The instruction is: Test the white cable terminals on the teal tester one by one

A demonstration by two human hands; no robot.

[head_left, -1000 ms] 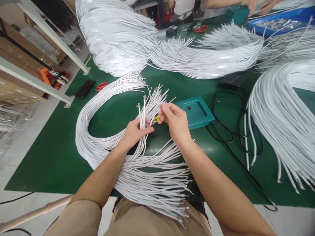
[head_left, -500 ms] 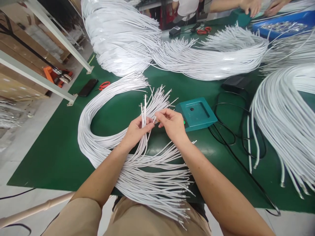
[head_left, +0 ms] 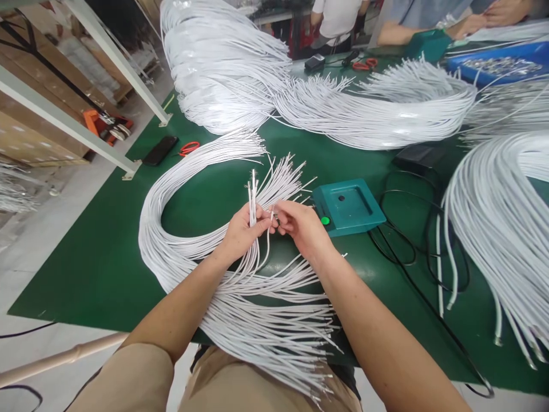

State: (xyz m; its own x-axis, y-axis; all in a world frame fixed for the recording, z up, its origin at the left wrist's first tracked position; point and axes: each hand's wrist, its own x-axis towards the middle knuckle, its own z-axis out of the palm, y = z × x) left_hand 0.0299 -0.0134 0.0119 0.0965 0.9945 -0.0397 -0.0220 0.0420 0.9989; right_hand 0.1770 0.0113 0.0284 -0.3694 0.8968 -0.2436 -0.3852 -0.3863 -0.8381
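Note:
Several white cables (head_left: 253, 197) stand upright in my left hand (head_left: 245, 230), their stripped ends pointing up. One more cable end (head_left: 271, 215) rises between the thumb and fingers of that hand. My right hand (head_left: 295, 223) is beside it, fingers bent and pinched at the cable's tip; whatever small thing they hold is too small to tell. Around both hands lies a curved bundle of white cables (head_left: 154, 229) on the green table (head_left: 86, 257). Just right of my right hand sits a teal device (head_left: 349, 206) with a lit green button.
Large white cable bundles lie at the back (head_left: 223, 68) and at the right (head_left: 493, 212). A phone (head_left: 160, 150) and red-handled scissors (head_left: 189, 149) are at the left. Black cords (head_left: 407, 269) run right of the device. Across the table, a person's hands are near a blue tray (head_left: 506, 60).
My right hand has turned slightly, and the single cable end now stands more upright between my hands. The device's green button shows more fully. The whole view has shifted a little.

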